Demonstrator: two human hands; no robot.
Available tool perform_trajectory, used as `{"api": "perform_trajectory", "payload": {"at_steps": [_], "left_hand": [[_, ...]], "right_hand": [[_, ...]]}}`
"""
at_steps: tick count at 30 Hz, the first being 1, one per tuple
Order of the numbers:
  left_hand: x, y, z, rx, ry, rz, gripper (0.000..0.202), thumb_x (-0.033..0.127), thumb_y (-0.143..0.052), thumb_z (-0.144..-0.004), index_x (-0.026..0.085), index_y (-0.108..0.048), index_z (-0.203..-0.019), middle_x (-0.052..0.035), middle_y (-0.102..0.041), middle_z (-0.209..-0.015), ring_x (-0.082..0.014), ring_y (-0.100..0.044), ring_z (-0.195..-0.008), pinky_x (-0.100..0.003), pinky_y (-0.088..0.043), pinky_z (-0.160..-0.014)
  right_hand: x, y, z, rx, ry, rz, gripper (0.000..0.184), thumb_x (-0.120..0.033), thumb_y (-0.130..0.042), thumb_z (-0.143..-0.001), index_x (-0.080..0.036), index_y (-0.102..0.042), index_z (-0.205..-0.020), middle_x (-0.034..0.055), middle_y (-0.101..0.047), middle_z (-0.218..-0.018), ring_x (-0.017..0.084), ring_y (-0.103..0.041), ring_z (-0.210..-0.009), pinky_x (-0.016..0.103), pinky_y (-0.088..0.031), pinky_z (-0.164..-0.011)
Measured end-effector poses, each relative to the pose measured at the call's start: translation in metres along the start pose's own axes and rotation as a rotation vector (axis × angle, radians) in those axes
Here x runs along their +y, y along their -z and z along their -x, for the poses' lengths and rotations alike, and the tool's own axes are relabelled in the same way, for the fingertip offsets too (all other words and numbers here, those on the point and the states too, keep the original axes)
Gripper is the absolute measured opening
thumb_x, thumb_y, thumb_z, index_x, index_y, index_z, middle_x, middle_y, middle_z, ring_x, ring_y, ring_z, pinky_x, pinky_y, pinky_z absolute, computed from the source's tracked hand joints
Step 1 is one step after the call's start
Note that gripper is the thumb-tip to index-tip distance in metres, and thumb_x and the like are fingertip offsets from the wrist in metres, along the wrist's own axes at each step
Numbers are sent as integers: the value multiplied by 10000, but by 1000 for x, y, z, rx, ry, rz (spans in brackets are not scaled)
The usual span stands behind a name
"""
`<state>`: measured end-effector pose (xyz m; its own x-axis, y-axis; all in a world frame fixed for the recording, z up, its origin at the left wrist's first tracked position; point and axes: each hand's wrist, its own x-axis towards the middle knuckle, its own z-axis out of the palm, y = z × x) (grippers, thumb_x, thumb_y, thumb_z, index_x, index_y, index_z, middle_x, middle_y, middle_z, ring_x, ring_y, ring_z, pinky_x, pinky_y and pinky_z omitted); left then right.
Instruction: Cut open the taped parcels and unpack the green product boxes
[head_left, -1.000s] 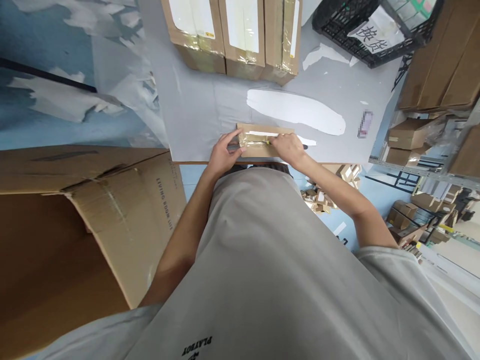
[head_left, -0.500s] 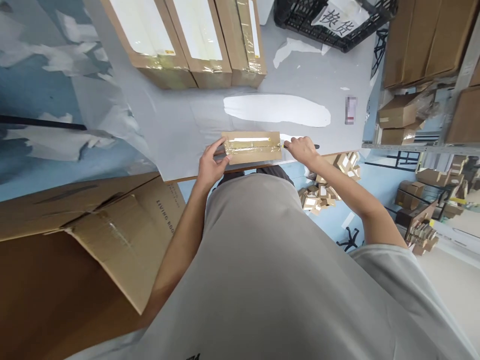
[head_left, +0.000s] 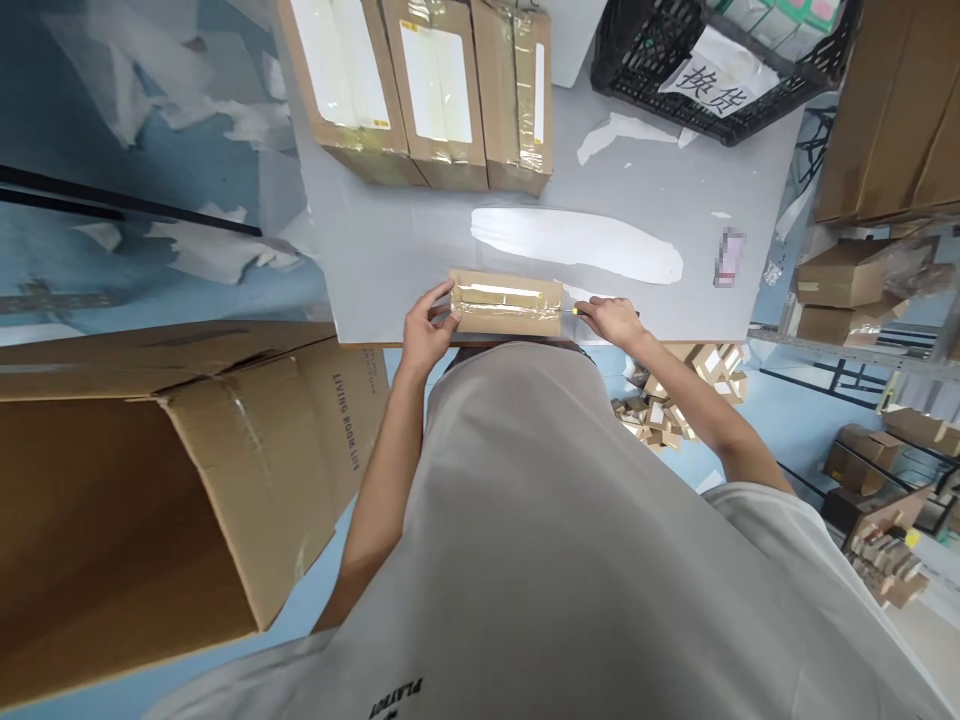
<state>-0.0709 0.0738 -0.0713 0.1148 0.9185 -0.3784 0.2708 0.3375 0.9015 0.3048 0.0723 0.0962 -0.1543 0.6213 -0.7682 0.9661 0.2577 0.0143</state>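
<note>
A small, narrow cardboard box (head_left: 506,322) with clear tape along its top lies near the front edge of the table. My left hand (head_left: 426,332) grips its left end, fingers at the far corner and thumb at the near one. Just off the opposite end, my right hand (head_left: 613,322) is closed round a slim cutter knife (head_left: 576,311), dark with a bit of yellow at the front. The knife points left at the box's end; whether its blade touches the cardboard is too small to tell.
On the grey table (head_left: 390,240) lies a long white strip (head_left: 577,242). Taped, labelled boxes (head_left: 480,165) stand at the back, beside a black crate (head_left: 645,75). A large open carton (head_left: 300,460) is at left below the table; small boxes (head_left: 660,415) lie on the floor at right.
The whole view has turned and shifted a little. My right hand with the knife sits slightly farther from the box's end. My left hand keeps its grip on the box.
</note>
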Motion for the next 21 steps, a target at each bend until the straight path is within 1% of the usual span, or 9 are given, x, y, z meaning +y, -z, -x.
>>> {"api": "perform_trajectory", "payload": {"at_steps": [4,7,9,11,13,15,17,19,21], "left_hand": [[11,-1,1,33,11,-55,632,409,-831,-966,302,-781,-1587,-148,-743,-1680,-349,-814,-1375,-559,-697,-1205],[14,0,1,78,25,-78,615,412,-851,-943,295,-798,-1545,-140,-769,-1644,-363,-785,-1446,-583,-646,-1284],[12,3,1,113,44,-77,631,441,-888,-922,284,-797,-1526,-156,-771,-1634,-378,-767,-1479,-598,-624,-1310],[7,8,-1,134,71,-81,644,475,-903,-914,281,-788,-1517,-170,-769,-1627,-381,-772,-1464,-607,-642,-1287],[3,13,-4,152,98,-90,635,483,-891,-913,279,-782,-1504,-174,-771,-1615,-370,-791,-1421,-600,-680,-1238],[0,19,-8,196,103,-113,598,464,-869,-912,274,-787,-1472,-168,-786,-1585,-352,-805,-1390,-590,-691,-1220],[-1,25,-13,274,80,-152,551,436,-849,-912,266,-794,-1433,-159,-806,-1545,-337,-808,-1375,-591,-671,-1244],[0,31,-16,345,79,-190,518,417,-832,-907,258,-797,-1399,-156,-826,-1491,-331,-812,-1351,-597,-654,-1258],[1,37,-18,387,124,-192,507,400,-819,-890,257,-795,-1375,-155,-846,-1426,-328,-821,-1309,-594,-667,-1228]], "right_hand": [[12,-15,-11,27,70,-75,474,-397,-397,-1304,-265,-711,-1633,152,-826,-1462,300,-808,-1283,353,-488,-899],[33,-29,-10,37,77,-113,463,-384,-422,-1296,-256,-727,-1620,166,-824,-1475,296,-796,-1308,343,-490,-931],[53,-43,-7,52,26,-174,457,-383,-445,-1287,-251,-738,-1611,171,-826,-1495,301,-793,-1304,341,-495,-942],[68,-59,-8,106,-49,-303,454,-388,-460,-1276,-245,-751,-1594,167,-833,-1506,307,-792,-1292,335,-504,-938],[72,-72,-16,187,-118,-495,445,-410,-479,-1259,-226,-788,-1521,153,-865,-1438,303,-795,-1251,318,-516,-922],[62,-81,-33,249,-153,-716,416,-451,-545,-1219,-200,-841,-1369,123,-897,-1285,277,-798,-1157,289,-527,-892],[42,-85,-55,260,-151,-947,383,-512,-672,-1140,-183,-860,-1198,69,-890,-1103,233,-785,-1003,257,-533,-826],[17,-83,-77,208,-127,-1180,373,-547,-809,-1032,-180,-843,-1081,10,-837,-933,186,-741,-824,237,-529,-734],[-9,-79,-95,122,-83,-1378,392,-551,-909,-939,-181,-827,-1042,-39,-759,-779,156,-689,-695,227,-515,-663]]}}
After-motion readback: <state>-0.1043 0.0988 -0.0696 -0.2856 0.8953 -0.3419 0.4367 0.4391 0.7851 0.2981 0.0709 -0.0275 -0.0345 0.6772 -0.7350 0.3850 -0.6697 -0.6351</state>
